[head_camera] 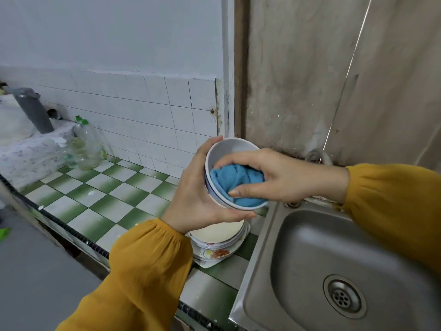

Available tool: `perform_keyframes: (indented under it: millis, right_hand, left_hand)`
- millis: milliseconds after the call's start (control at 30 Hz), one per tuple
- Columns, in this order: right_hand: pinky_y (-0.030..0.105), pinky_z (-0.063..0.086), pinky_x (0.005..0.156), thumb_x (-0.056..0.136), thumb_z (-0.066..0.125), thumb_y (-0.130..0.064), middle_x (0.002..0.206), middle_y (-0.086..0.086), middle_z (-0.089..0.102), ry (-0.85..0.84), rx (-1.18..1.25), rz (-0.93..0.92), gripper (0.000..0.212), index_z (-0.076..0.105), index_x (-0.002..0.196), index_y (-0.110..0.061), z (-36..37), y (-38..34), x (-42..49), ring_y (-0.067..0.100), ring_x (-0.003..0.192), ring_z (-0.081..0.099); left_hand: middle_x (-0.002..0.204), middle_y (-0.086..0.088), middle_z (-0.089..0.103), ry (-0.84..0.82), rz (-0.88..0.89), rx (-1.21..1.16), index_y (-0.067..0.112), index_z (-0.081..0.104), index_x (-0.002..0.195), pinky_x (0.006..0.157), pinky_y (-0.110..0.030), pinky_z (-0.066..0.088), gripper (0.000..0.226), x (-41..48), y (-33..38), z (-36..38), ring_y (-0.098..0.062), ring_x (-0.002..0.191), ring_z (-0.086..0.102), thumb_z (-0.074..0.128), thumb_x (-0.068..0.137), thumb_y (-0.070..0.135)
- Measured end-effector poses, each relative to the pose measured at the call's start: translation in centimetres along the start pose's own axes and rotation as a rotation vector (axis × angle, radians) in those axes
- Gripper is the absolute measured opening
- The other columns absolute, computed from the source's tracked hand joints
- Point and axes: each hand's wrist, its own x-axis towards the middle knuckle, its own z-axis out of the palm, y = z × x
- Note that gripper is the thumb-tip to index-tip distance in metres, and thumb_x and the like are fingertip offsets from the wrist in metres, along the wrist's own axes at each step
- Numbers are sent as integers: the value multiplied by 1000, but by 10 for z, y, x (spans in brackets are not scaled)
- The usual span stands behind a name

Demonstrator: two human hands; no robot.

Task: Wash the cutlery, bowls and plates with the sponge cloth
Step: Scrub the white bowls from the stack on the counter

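My left hand (193, 194) grips a white bowl (226, 149) with a blue rim, tilted on its side above the counter, left of the sink. Inside the bowl sits a blue sponge cloth (235, 180), bunched up and held by my right hand (281, 177), whose fingers curl round it. Below the bowl a stack of plates (219, 244) rests on the counter, a cream one on top and flower-patterned ones under it. No cutlery shows.
A steel sink (334, 271) with a drain fills the lower right. The green-and-white tiled counter (100, 194) stretches left to clear bottles (86, 144) and a grey pipe (33, 111). A tap base (317, 155) stands behind the sink.
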Motion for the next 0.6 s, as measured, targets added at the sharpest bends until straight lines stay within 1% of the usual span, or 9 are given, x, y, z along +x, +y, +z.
perform_keyframes:
  millis: [67, 133, 200, 267, 367, 433, 500, 533, 600]
  right_hand:
    - [29, 49, 91, 86, 63, -21, 111, -6, 63, -120, -158, -31, 35, 57, 121, -27, -6, 3, -5, 8, 101, 59]
    - [38, 49, 87, 84, 57, -13, 112, -1, 61, -238, -536, -112, 37, 61, 118, -25, -12, 7, -7, 16, 104, 54]
    - [43, 53, 77, 88, 49, -12, 111, 4, 59, -121, -941, -334, 32, 62, 114, -25, -14, 15, -5, 24, 104, 53]
    - [42, 54, 74, 94, 46, -11, 111, 8, 62, 35, -1086, -422, 28, 62, 113, -24, -12, 19, -6, 32, 102, 57]
    - [40, 53, 76, 87, 59, -12, 112, 4, 62, 17, -962, -333, 33, 60, 117, -24, -5, 16, -10, 28, 97, 56]
    - [41, 50, 84, 78, 56, -16, 110, 0, 62, -100, -658, -118, 42, 59, 120, -23, -2, 10, -15, 22, 98, 55]
    - [35, 45, 90, 82, 56, -21, 109, -5, 62, -153, -397, 50, 38, 57, 120, -27, 1, 5, -17, 14, 99, 56]
    - [31, 45, 90, 86, 60, -21, 108, -8, 60, -120, -281, 93, 34, 54, 119, -30, 3, 4, -18, 9, 98, 56]
    - [27, 46, 92, 87, 66, -15, 109, -8, 58, 56, 23, 141, 37, 49, 116, -31, 8, 2, -16, 7, 101, 57]
  left_hand:
    - [131, -6, 54, -12, -4, 30, 12, 33, 142, 98, -38, 50, 114, 0, -3, 1, -22, 121, 56, 93, 47, 34]
    - [131, 2, 54, -35, -41, 23, 18, 34, 141, 98, -38, 51, 112, 0, -3, 2, -20, 120, 56, 92, 47, 34]
    - [130, 7, 56, -79, -73, -3, 21, 35, 141, 99, -39, 50, 110, 1, -2, 7, -20, 122, 56, 92, 48, 32]
    - [130, 9, 56, -114, -84, -22, 21, 35, 141, 100, -39, 50, 110, 2, 2, 10, -20, 123, 56, 92, 48, 32]
    - [131, 8, 55, -97, -30, 40, 19, 34, 143, 100, -31, 49, 112, 1, 5, 10, -16, 122, 56, 92, 48, 36]
    - [133, 6, 53, -58, 4, 103, 16, 33, 144, 99, -27, 48, 114, -1, 6, 9, -14, 122, 55, 92, 49, 39]
    - [133, 4, 51, -43, 12, 127, 13, 33, 144, 99, -23, 47, 114, -2, 6, 10, -13, 122, 54, 91, 50, 41]
    - [133, 4, 52, -34, 3, 124, 13, 33, 144, 99, -21, 46, 113, -2, 6, 11, -12, 122, 54, 91, 50, 40]
    - [133, 1, 52, 1, -25, 104, 12, 32, 143, 101, -26, 47, 113, -1, 5, 16, -13, 123, 54, 92, 51, 38]
